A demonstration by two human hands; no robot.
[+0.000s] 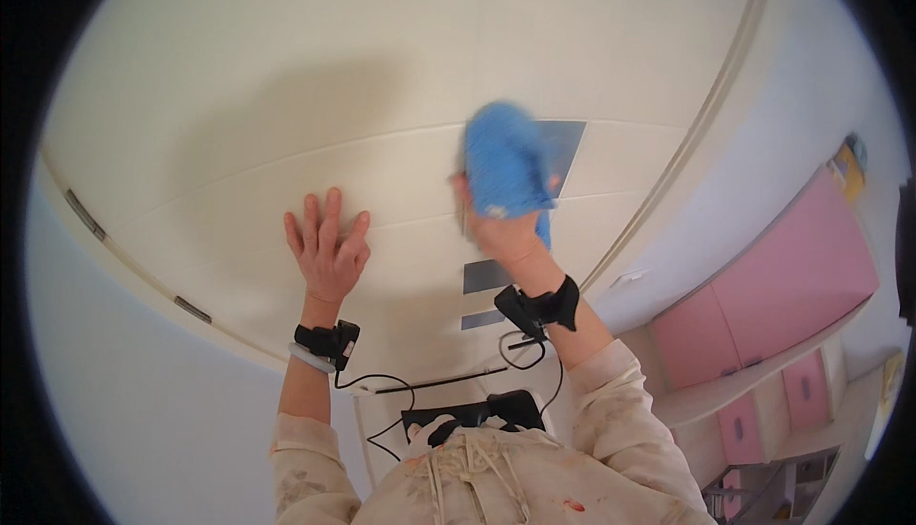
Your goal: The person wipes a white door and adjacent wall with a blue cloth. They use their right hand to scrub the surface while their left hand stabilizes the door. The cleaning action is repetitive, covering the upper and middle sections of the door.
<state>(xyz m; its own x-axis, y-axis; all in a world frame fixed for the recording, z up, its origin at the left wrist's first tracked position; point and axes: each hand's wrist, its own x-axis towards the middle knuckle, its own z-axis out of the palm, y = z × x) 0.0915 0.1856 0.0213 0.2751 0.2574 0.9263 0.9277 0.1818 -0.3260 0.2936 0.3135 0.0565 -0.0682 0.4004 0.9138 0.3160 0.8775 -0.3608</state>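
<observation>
A cream-coloured door (401,189) fills the middle of the view, with dark grey rectangular inlays (486,276) on it. My right hand (504,235) holds a blue cloth (502,160) against the door, over the upper inlay; the cloth is blurred and hides part of the fingers. To the left, my left hand (329,253) lies on the door with its fingers spread and nothing in it. Both wrists wear black strapped devices with thin black cables.
Metal hinges (85,214) sit along the door's left edge, and a frame runs along its right. A white wall adjoins that frame. At the right stand pink cabinets (794,282) with shelves below and a few items on top.
</observation>
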